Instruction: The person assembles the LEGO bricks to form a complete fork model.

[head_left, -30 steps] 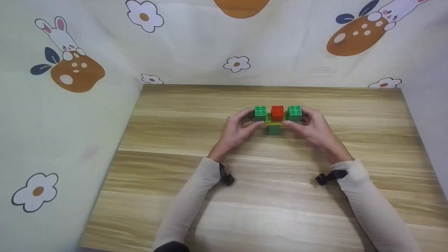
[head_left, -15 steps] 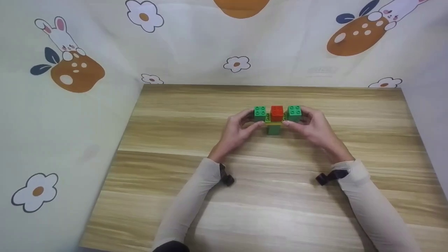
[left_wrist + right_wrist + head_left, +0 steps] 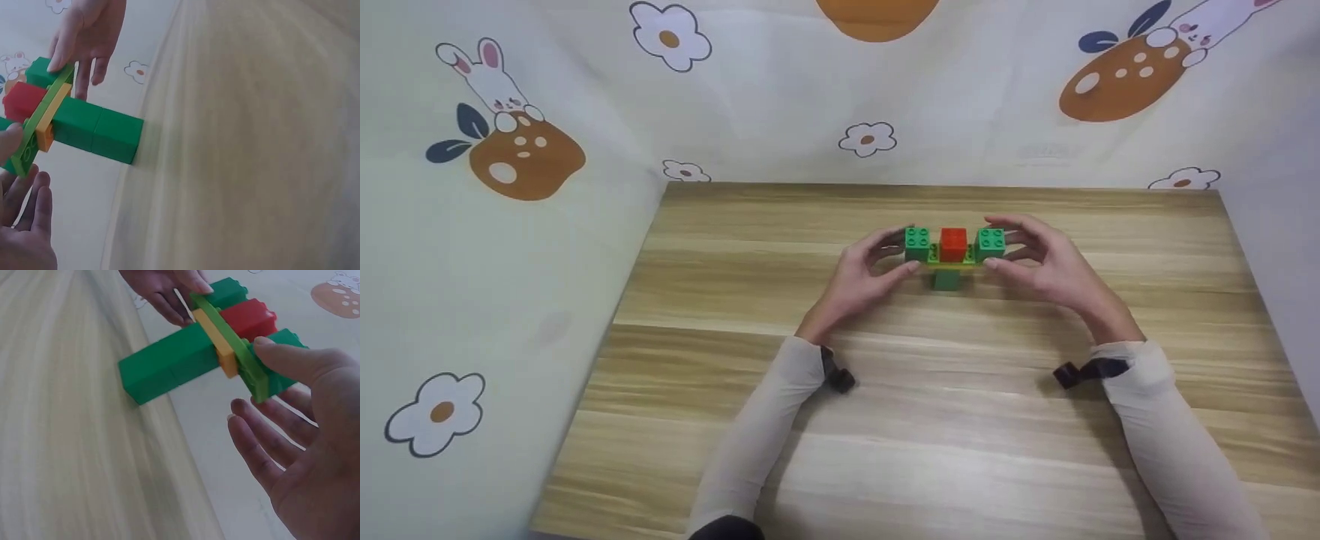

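A toy-brick build stands toward the back of the table. Its stem is two stacked green bricks (image 3: 98, 126), topped by a thin orange piece (image 3: 226, 363) and a wider lime-green plate (image 3: 233, 345). On that plate sit a red brick (image 3: 954, 244) in the middle, a green brick (image 3: 917, 244) at the left and another green brick (image 3: 991, 244) at the right. My left hand (image 3: 861, 274) is at the left end, thumb right at the plate's edge, fingers loosely extended. At the right end, my right hand (image 3: 1057, 270) has its thumb by the green brick and its fingers spread.
The wood-grain table (image 3: 930, 450) reaches back to a pale wall cloth (image 3: 765, 90) printed with rabbits and flowers. Dark wrist-camera mounts (image 3: 840, 379) stick out from both sleeves, close over the tabletop.
Both thumbs have drawn outward from the plate, the right hand further, with its fingers straightening and its forearm shifting right. The brick build has stayed in place.
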`<act>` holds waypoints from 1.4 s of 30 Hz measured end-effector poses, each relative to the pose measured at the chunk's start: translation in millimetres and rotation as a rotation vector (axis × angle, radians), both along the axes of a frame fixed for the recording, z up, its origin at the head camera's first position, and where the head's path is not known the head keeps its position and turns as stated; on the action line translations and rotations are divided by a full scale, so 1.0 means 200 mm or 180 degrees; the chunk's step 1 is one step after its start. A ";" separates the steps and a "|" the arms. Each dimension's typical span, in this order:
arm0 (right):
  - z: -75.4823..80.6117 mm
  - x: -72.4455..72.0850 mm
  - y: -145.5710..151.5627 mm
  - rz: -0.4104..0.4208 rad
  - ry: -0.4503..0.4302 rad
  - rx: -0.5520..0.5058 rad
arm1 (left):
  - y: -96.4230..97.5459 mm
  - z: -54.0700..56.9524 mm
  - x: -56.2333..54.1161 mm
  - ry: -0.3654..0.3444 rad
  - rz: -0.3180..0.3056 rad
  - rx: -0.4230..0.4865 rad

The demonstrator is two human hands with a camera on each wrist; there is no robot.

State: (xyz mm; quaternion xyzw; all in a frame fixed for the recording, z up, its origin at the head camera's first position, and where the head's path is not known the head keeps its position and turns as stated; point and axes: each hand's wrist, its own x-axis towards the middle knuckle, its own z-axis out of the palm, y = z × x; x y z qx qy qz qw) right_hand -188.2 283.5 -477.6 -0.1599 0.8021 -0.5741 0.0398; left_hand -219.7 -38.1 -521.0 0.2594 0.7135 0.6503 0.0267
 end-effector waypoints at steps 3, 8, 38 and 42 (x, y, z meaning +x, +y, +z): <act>0.00 0.00 0.02 -0.0011 0.0148 -0.0056 | -0.02 0.01 -0.01 0.0003 -0.0029 0.0124; 0.00 -0.01 0.02 -0.0120 0.0208 -0.0167 | -0.03 0.03 -0.01 -0.0037 0.0007 0.0218; -0.12 -0.03 -0.05 -0.0544 0.0206 -0.0231 | -0.02 -0.01 -0.03 0.0076 0.0375 0.0141; -0.13 -0.03 -0.06 -0.0571 0.0113 -0.0102 | -0.02 -0.03 -0.03 0.0073 0.0448 0.0030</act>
